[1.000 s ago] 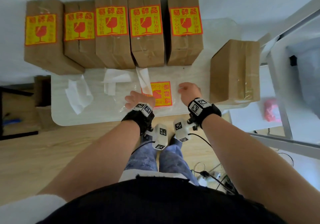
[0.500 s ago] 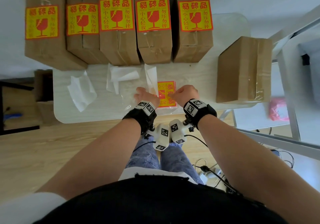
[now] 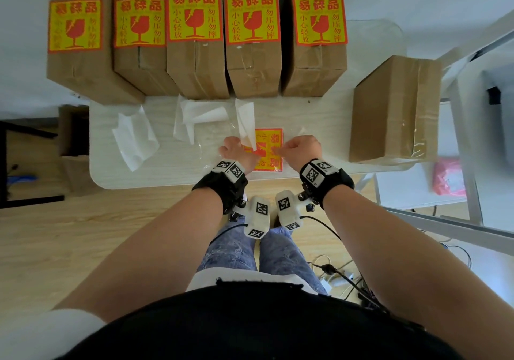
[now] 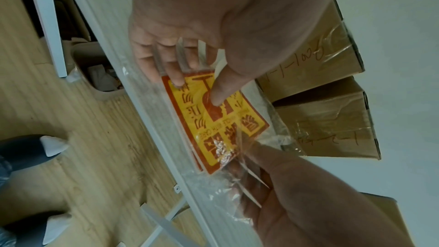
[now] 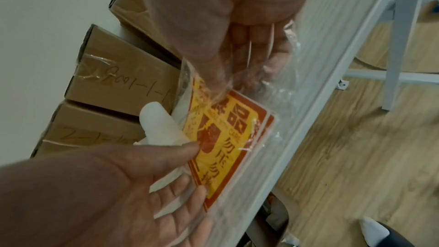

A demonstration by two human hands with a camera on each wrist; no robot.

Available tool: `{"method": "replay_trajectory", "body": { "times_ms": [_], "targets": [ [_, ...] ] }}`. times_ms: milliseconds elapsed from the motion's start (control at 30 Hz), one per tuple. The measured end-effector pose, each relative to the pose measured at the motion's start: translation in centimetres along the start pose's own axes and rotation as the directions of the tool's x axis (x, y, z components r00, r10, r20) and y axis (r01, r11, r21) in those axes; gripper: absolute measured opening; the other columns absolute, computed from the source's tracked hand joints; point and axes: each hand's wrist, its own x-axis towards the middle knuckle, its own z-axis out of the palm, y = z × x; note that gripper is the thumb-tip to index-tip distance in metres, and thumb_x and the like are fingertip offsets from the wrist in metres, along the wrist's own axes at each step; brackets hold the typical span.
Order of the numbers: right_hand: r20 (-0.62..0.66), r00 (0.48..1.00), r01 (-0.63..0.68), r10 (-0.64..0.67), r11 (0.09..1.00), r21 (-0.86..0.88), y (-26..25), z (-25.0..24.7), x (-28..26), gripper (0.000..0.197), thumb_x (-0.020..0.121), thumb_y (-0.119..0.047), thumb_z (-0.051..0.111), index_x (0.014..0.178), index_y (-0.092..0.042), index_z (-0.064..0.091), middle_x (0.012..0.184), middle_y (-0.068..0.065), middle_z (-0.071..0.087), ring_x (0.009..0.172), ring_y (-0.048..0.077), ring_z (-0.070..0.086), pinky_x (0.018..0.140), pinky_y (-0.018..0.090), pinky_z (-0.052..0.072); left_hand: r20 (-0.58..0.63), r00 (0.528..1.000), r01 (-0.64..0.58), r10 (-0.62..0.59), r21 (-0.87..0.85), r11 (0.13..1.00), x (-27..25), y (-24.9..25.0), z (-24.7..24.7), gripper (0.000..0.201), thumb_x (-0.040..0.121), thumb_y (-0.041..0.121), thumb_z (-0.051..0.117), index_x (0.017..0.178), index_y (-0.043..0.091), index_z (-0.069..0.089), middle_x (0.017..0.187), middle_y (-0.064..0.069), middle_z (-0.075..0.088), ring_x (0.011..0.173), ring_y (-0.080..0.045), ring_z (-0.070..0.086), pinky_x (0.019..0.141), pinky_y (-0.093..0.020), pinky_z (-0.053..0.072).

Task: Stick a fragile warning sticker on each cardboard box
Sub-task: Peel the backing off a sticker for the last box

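Across the top of the head view, five labelled boxes (image 3: 194, 36) stand in a row. At lower centre, the left hand (image 3: 236, 152) pinches the sticker stack (image 3: 268, 148) through its clear bag (image 4: 240, 157); the right hand (image 3: 301, 148) grips the bag's end. At right, one unlabelled box (image 3: 395, 109) remains.
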Motion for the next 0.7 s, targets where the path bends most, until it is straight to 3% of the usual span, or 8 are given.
{"method": "replay_trajectory", "body": {
  "times_ms": [133, 267, 367, 433, 533, 633, 700],
  "targets": [
    [-0.108, 0.994, 0.03, -0.026, 0.999, 0.035, 0.8, -1.0, -0.1, 0.024, 0.084, -0.031, 0.073, 0.07, -0.018, 0.059, 0.07, -0.003, 0.06, 0.068, 0.017, 0.056, 0.061, 0.023, 0.04, 0.07, 0.996, 0.045, -0.047, 0.03, 0.999, -0.2, 0.4, -0.7, 0.063, 0.082, 0.025, 0.069, 0.135, 0.01, 0.039, 0.138, -0.01, 0.038, 0.124, -0.029, 0.043, 0.096, -0.03, 0.037],
    [-0.22, 0.972, 0.107, -0.084, 0.989, 0.098, 1.1, -3.1, -0.7, 0.015, 0.088, -0.028, 0.07, 0.084, -0.016, 0.063, 0.074, 0.0, 0.063, 0.07, 0.019, 0.059, 0.06, 0.026, 0.044, 0.085, 0.991, 0.102, -0.098, -0.037, 0.994, -1.0, 1.2, -1.2, 0.081, 0.078, 0.037, 0.075, 0.141, 0.009, 0.033, 0.139, -0.015, 0.036, 0.122, -0.033, 0.046, 0.098, -0.035, 0.044],
    [-0.324, 0.936, 0.19, -0.138, 0.973, 0.133, 1.1, -5.0, -1.7, 0.005, 0.091, -0.022, 0.065, 0.088, -0.018, 0.064, 0.079, -0.003, 0.065, 0.072, 0.014, 0.059, 0.062, 0.024, 0.043, 0.088, 0.988, 0.128, -0.123, -0.061, 0.99, -1.7, 1.9, -1.3, 0.087, 0.078, 0.041, 0.074, 0.145, 0.01, 0.028, 0.142, -0.016, 0.038, 0.124, -0.037, 0.048, 0.101, -0.044, 0.047],
    [-0.384, 0.906, 0.241, -0.176, 0.962, 0.129, 1.3, -6.3, -2.3, 0.006, 0.092, -0.021, 0.062, 0.087, -0.022, 0.064, 0.073, -0.01, 0.062, 0.066, 0.007, 0.056, 0.064, 0.021, 0.038, 0.16, 0.982, 0.12, -0.1, -0.116, 0.986, -2.2, 2.5, -1.4, 0.083, 0.086, 0.035, 0.069, 0.149, 0.005, 0.024, 0.146, -0.02, 0.041, 0.13, -0.035, 0.047, 0.104, -0.04, 0.044],
    [-0.434, 0.872, 0.313, -0.227, 0.94, 0.137, 1.3, -8.3, -3.2, 0.01, 0.094, -0.019, 0.06, 0.093, -0.02, 0.069, 0.069, -0.015, 0.057, 0.061, -0.002, 0.051, 0.055, 0.012, 0.033, 0.186, 0.981, 0.091, -0.053, -0.202, 0.975, -3.3, 3.7, -1.7, 0.071, 0.09, 0.024, 0.066, 0.143, -0.008, 0.033, 0.144, -0.022, 0.047, 0.13, -0.035, 0.05, 0.105, -0.039, 0.044],
    [-0.465, 0.839, 0.398, -0.283, 0.901, 0.171, 1.1, -10.3, -3.9, 0.015, 0.095, -0.018, 0.059, 0.099, -0.017, 0.072, 0.077, -0.01, 0.065, 0.068, 0.0, 0.056, 0.056, 0.004, 0.036, 0.113, 0.993, 0.045, -0.019, -0.226, 0.973, -5.0, 6.1, -2.1, 0.094, 0.076, 0.034, 0.075, 0.147, -0.002, 0.025, 0.148, -0.024, 0.038, 0.132, -0.04, 0.045, 0.107, -0.047, 0.042],
    [-0.463, 0.83, 0.442, -0.311, 0.873, 0.207, 1.0, -11.6, -4.1, 0.017, 0.095, -0.019, 0.059, 0.103, -0.017, 0.073, 0.085, -0.006, 0.069, 0.074, 0.004, 0.061, 0.064, 0.009, 0.044, 0.052, 0.998, 0.048, -0.039, -0.203, 0.978, -6.6, 8.1, -2.8, 0.112, 0.066, 0.044, 0.079, 0.151, 0.006, 0.018, 0.153, -0.02, 0.029, 0.134, -0.038, 0.041, 0.105, -0.048, 0.043]
  ]
}}
